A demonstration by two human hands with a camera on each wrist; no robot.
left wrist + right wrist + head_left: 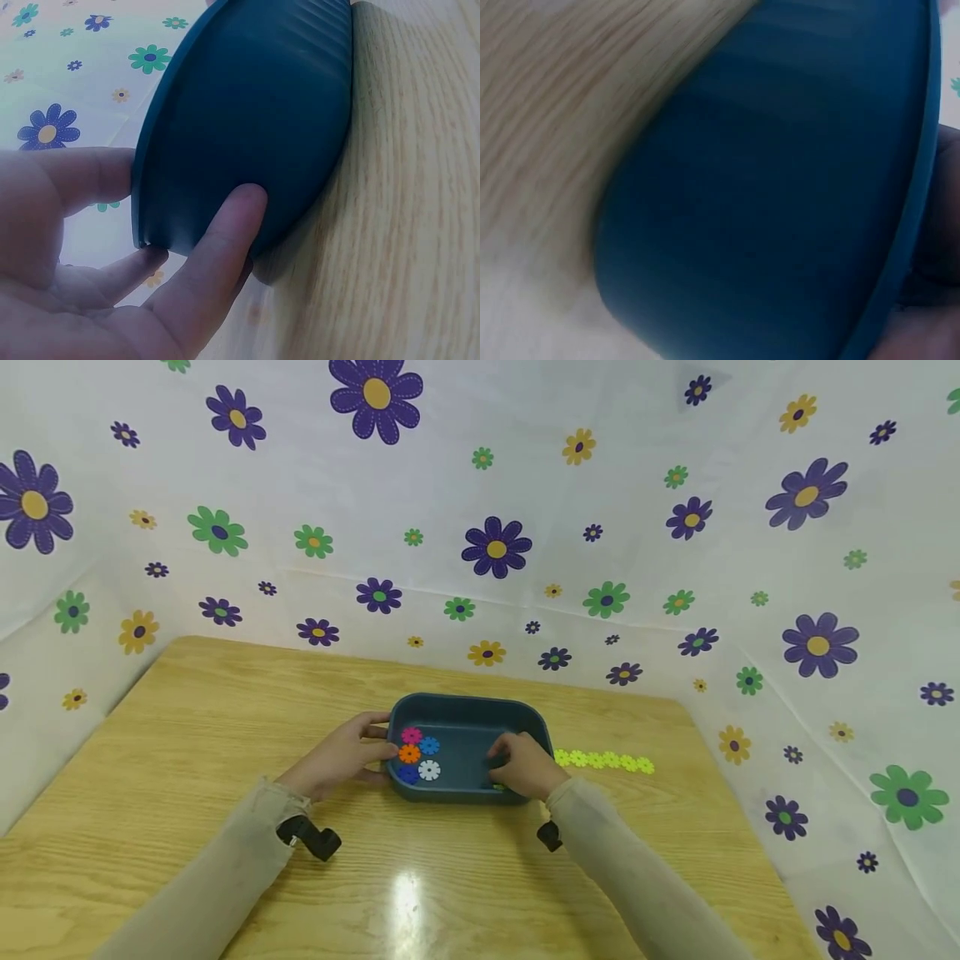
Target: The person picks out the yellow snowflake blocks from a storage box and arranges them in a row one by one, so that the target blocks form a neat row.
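Note:
A dark teal plastic tray (468, 796) stands on the table. My left hand (347, 755) grips its left end, with a finger over the rim and the thumb against the outer wall (225, 135). Inside, on the left, lie notched snowflake discs: pink (412, 736), light blue (429, 745), orange (409, 753), dark blue (408, 774) and white (430, 770). My right hand (522, 766) reaches over the right rim into the tray, fingers bent downward. A yellow-green disc (498, 787) shows partly beneath it. The fingertips are largely hidden, so I cannot tell whether they hold a disc.
To the right of the tray, a row of several yellow-green discs (603, 760) lies on the wooden table (300, 893). White cloth with printed flowers (420, 560) hangs behind the table and along both sides. The tray's outer wall (742, 202) fills most of the right wrist view.

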